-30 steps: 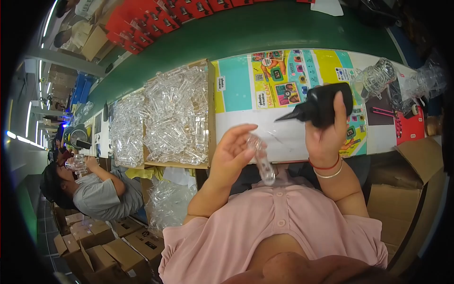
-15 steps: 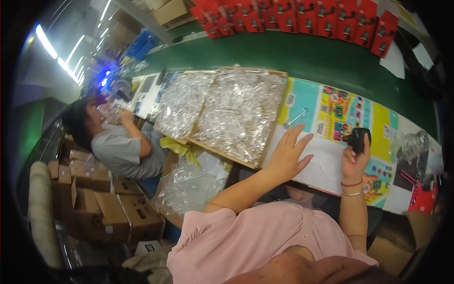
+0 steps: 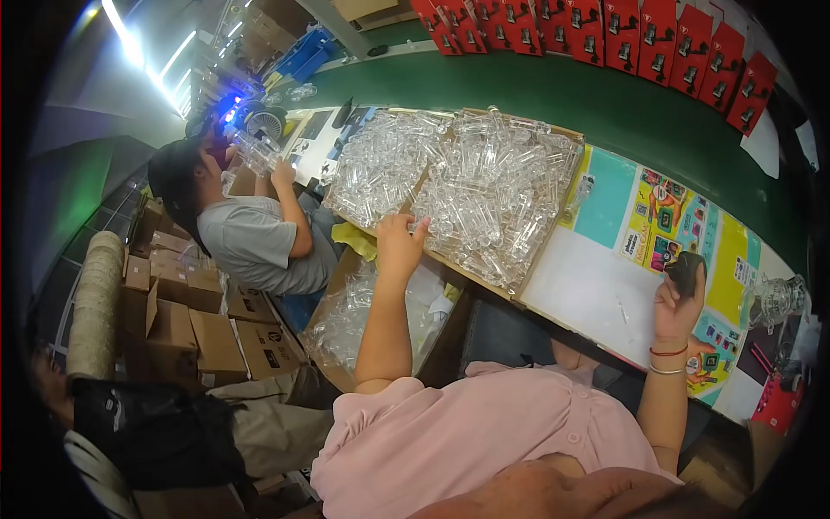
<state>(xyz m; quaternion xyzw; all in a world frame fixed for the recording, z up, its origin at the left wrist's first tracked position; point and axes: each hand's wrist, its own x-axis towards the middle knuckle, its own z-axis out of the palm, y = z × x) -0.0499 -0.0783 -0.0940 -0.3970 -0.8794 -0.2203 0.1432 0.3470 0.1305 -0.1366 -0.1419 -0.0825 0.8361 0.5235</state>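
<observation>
My left hand (image 3: 400, 245) is at the near edge of a shallow cardboard tray (image 3: 562, 233) heaped with clear plastic pieces (image 3: 484, 195). Its thumb stands apart from the fingers, whose tips lie by the pieces; no object shows in its grasp. My right hand (image 3: 673, 318) is raised over the right part of the table, closed on a small black rounded object (image 3: 686, 273) whose kind I cannot make out. One clear plastic piece (image 3: 581, 194) lies just outside the tray's right side.
Red printed packages (image 3: 622, 35) stand in a row along the green surface (image 3: 389, 78). Clear plastic items (image 3: 775, 303) sit at the far right. A box of clear bags (image 3: 346, 324) is below the tray. A co-worker in a grey shirt (image 3: 251, 233) works on the left, near cardboard cartons (image 3: 216, 342).
My left hand has moved left, from over the white sheet to the tray's near edge. My right hand still holds the black object. The whole view has shifted.
</observation>
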